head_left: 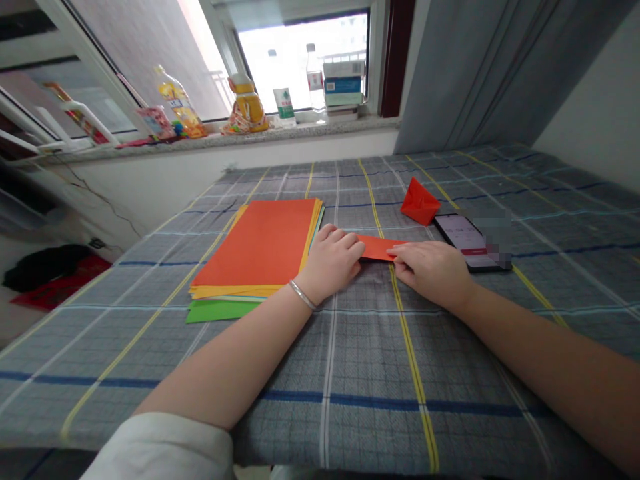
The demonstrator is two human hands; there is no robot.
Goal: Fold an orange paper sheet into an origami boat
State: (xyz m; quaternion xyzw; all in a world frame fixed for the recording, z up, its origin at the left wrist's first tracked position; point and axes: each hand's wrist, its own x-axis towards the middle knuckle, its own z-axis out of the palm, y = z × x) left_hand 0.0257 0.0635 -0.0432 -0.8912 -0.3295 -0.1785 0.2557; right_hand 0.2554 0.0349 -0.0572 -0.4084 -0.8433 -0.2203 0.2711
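Note:
A narrow folded strip of orange paper (376, 247) lies between my two hands, low over the checked cloth. My left hand (336, 257) has its fingers curled over the strip's left end. At the strip's right end, my right hand (431, 267) pinches the paper between thumb and fingers. Both ends of the strip are hidden under the hands. Just left of my left hand sits a stack of coloured paper (260, 240), orange on top, with yellow and green edges showing below. A folded red paper shape (420, 202) stands beyond my right hand.
A phone (463, 240) lies right of my right hand, its screen lit. Grey checked cloth (370, 360) covers the surface. On the windowsill (350, 125) behind stand several bottles, a yellow jug (247, 107) and stacked boxes (343, 87). A grey curtain (470, 73) hangs at the right.

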